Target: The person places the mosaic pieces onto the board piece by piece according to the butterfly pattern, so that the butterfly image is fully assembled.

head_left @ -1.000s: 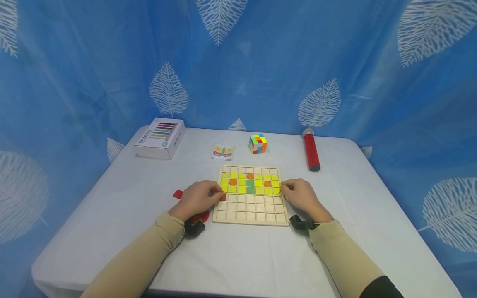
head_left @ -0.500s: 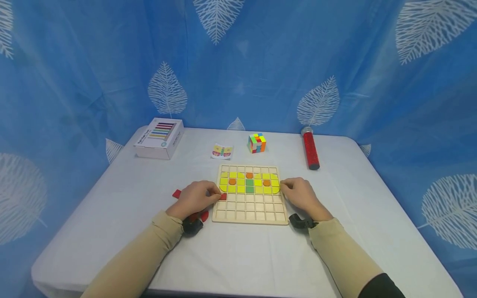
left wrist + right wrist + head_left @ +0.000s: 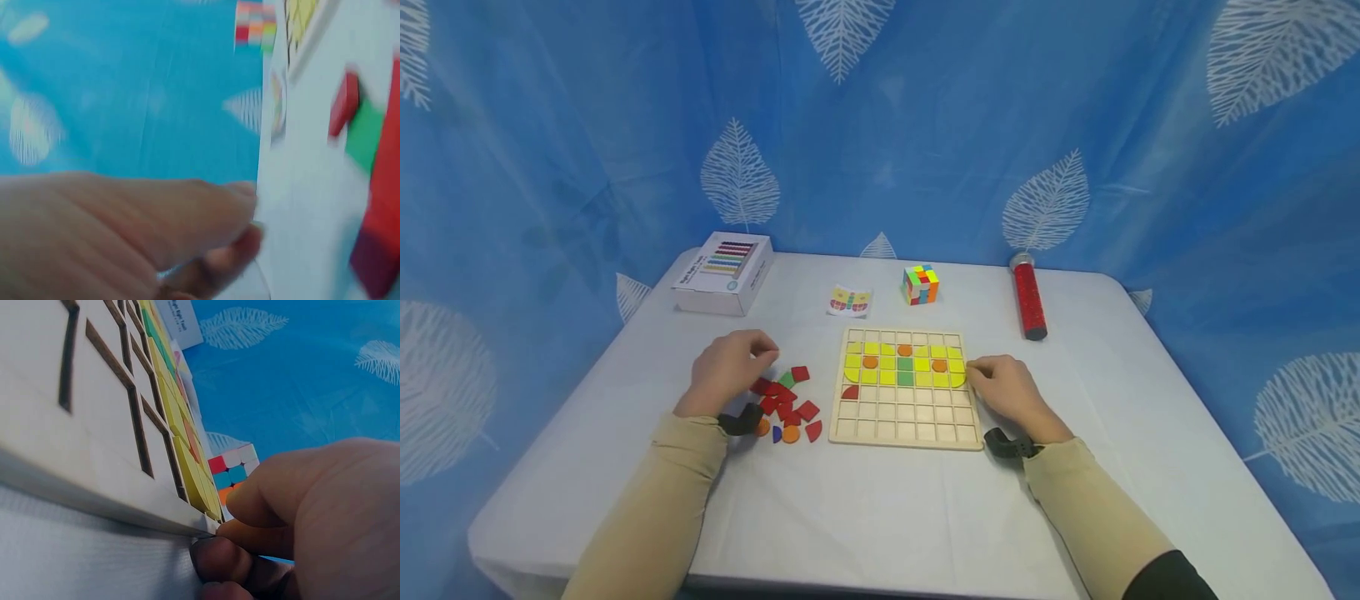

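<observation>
Right hand [image 3: 1011, 388] pinching board [image 3: 907, 412] edge, left hand [image 3: 724, 368] loosely curled beside tiles [image 3: 785, 410], narrow gap separating tiles from board

left grip [image 3: 728, 367]: raised, fingers [image 3: 206, 209] bent, tip contact unclear (blur) | right grip [image 3: 1009, 387]: pinched | forearms [image 3: 662, 492]: angled inward

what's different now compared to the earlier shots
The left hand has let go of the red piece on the grid board and moved left, beside the loose pieces, many of which it had been hiding. The right hand stays at the board's right edge; the yellow, orange and green pattern is unchanged.
</observation>
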Demonstrator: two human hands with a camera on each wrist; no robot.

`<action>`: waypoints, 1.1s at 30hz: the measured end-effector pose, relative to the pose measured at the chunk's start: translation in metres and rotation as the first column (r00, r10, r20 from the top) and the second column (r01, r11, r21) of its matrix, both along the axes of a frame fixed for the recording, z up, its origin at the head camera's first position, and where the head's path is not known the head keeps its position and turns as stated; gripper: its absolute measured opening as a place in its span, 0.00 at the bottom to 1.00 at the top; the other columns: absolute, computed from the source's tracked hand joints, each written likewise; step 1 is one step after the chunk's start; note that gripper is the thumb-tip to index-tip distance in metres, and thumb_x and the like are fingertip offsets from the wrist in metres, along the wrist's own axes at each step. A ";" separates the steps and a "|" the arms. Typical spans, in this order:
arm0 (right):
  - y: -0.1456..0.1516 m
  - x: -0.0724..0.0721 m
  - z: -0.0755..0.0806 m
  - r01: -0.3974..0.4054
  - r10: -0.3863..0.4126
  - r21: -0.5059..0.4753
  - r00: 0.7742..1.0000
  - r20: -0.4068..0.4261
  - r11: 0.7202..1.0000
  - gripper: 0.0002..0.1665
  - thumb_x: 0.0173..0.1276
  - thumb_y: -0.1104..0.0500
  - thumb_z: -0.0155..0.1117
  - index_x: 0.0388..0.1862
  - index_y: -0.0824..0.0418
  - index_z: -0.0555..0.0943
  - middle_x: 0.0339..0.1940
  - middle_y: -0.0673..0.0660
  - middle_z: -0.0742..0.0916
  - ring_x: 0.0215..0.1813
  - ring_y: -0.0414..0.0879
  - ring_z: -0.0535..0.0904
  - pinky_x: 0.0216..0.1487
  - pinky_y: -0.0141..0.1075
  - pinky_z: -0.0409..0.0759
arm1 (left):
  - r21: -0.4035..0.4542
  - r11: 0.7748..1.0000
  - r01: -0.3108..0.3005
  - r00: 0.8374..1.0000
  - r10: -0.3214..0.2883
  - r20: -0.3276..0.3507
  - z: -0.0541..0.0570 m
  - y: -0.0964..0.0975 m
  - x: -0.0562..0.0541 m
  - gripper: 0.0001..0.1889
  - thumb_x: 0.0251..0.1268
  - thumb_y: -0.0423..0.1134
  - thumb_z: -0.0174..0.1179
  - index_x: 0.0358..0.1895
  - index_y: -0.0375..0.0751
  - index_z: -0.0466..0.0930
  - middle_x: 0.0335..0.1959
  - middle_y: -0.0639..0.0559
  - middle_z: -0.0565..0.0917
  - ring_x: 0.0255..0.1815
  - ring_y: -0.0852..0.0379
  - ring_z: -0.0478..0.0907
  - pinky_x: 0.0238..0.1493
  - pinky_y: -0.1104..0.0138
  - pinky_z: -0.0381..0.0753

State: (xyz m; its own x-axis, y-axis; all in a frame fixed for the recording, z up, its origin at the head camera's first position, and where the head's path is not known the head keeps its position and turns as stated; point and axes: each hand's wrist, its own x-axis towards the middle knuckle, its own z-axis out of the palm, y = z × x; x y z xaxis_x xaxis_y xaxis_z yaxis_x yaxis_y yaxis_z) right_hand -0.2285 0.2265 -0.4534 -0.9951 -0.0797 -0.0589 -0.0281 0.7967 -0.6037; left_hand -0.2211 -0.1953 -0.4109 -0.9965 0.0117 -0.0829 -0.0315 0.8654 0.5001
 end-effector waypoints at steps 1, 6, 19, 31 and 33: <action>0.000 0.000 0.000 0.001 -0.001 0.002 1.000 -0.001 1.000 0.24 0.75 0.51 0.57 0.62 0.64 0.84 0.58 0.61 0.88 0.52 0.53 0.79 0.62 0.54 0.78 | -0.001 1.000 -0.003 1.000 0.003 0.024 0.001 -0.007 -0.001 0.14 0.73 0.44 0.63 0.55 0.43 0.83 0.48 0.44 0.85 0.43 0.46 0.79 0.46 0.54 0.80; 0.000 0.000 0.000 0.003 -0.003 0.002 1.000 0.003 1.000 0.25 0.76 0.51 0.57 0.62 0.64 0.84 0.59 0.61 0.88 0.51 0.53 0.79 0.62 0.54 0.78 | -0.006 1.000 0.018 0.988 -0.017 0.152 0.001 -0.024 -0.003 0.15 0.70 0.45 0.66 0.53 0.41 0.83 0.44 0.43 0.84 0.45 0.45 0.78 0.47 0.53 0.80; 0.002 -0.001 -0.001 -0.008 0.008 0.001 0.999 -0.036 1.000 0.23 0.75 0.52 0.56 0.61 0.63 0.85 0.57 0.60 0.89 0.48 0.52 0.79 0.56 0.49 0.78 | -0.046 0.999 0.028 0.966 -0.015 0.258 -0.002 -0.029 -0.004 0.17 0.63 0.48 0.73 0.47 0.40 0.84 0.42 0.44 0.84 0.47 0.44 0.77 0.45 0.54 0.78; 0.003 -0.002 -0.003 -0.003 0.003 0.000 1.000 -0.017 1.000 0.24 0.75 0.52 0.56 0.62 0.64 0.84 0.58 0.61 0.88 0.53 0.53 0.80 0.64 0.54 0.77 | -0.007 0.997 -0.082 0.978 0.082 0.189 -0.013 -0.031 -0.013 0.19 0.72 0.49 0.64 0.53 0.37 0.80 0.46 0.40 0.82 0.47 0.43 0.76 0.49 0.52 0.79; 0.003 -0.002 -0.003 -0.005 0.005 -0.001 1.000 -0.010 1.000 0.25 0.76 0.51 0.56 0.62 0.64 0.84 0.59 0.61 0.88 0.53 0.53 0.80 0.64 0.55 0.77 | -0.015 0.996 -0.092 0.977 0.093 0.193 -0.015 -0.032 -0.013 0.20 0.70 0.51 0.66 0.52 0.38 0.80 0.45 0.41 0.81 0.47 0.44 0.76 0.49 0.53 0.78</action>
